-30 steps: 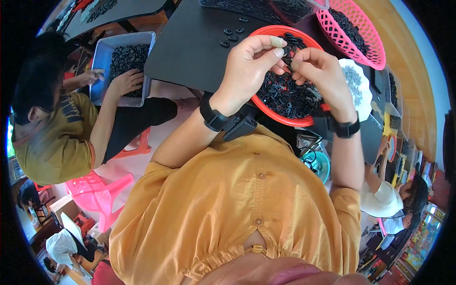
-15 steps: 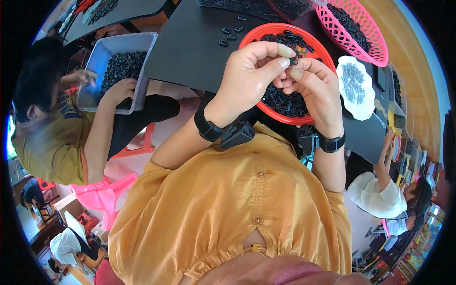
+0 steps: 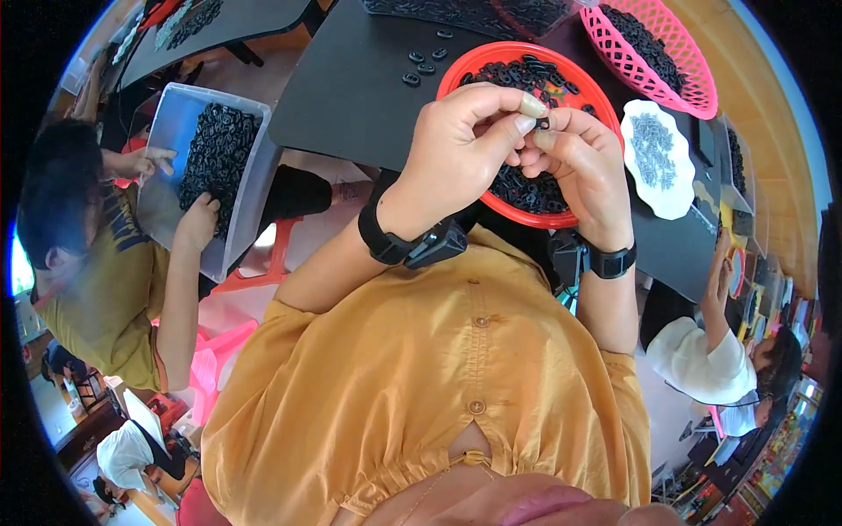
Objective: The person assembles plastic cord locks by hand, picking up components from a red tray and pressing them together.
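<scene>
A small black plastic piece (image 3: 543, 124) is pinched between the fingertips of both hands. My left hand (image 3: 478, 131) grips it from one side with thumb and forefinger, and my right hand (image 3: 586, 158) closes on it from the other. Fingers cover most of the piece, so its full shape is hidden. Right below the hands stands a round red tray (image 3: 605, 105) holding many small black parts (image 3: 531, 188). Beside my right hand lies a white scalloped dish (image 3: 642, 197) with small clear pieces (image 3: 652, 149) in it.
Several black oval pieces (image 3: 426, 68) lie on the dark table (image 3: 351, 96). A pink lattice basket (image 3: 693, 88) of black parts stands at the back right. At left, a co-worker (image 3: 105, 254) reaches into a clear bin (image 3: 250, 188) of black parts. Another person (image 3: 702, 355) sits at right.
The co-worker's bin at left has tilted and shifted, and that person's hand has moved within it. My hands stay nearly in place, with the black piece slightly turned and more visible.
</scene>
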Available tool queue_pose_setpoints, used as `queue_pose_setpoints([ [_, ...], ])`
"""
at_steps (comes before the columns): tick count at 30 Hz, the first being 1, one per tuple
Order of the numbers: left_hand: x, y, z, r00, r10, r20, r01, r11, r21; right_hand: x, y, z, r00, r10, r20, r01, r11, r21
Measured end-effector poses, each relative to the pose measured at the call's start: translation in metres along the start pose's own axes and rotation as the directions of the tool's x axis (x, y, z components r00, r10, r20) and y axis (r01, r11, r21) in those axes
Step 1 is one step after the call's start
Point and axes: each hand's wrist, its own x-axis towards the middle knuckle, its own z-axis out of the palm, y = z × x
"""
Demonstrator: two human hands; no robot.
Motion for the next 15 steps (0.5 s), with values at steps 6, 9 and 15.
queue_pose_setpoints([
  [6, 0.007, 0.004, -0.004, 0.996, -0.075, 0.044, 0.08, 0.99, -0.12, 0.002, 0.0, -0.005, 1.0, -0.001, 0.022, 0.001, 1.0, 0.011],
  [9, 0.018, 0.01, -0.01, 0.984, -0.147, 0.097, 0.171, 0.93, -0.325, 0.003, -0.007, -0.004, 0.996, -0.066, 0.056, 0.064, 0.998, 0.028],
  [15, 0.027, 0.018, -0.013, 0.898, -0.27, 0.346, 0.408, 0.806, -0.43, 0.012, -0.005, -0.01, 0.937, -0.331, 0.114, 0.345, 0.926, -0.151],
])
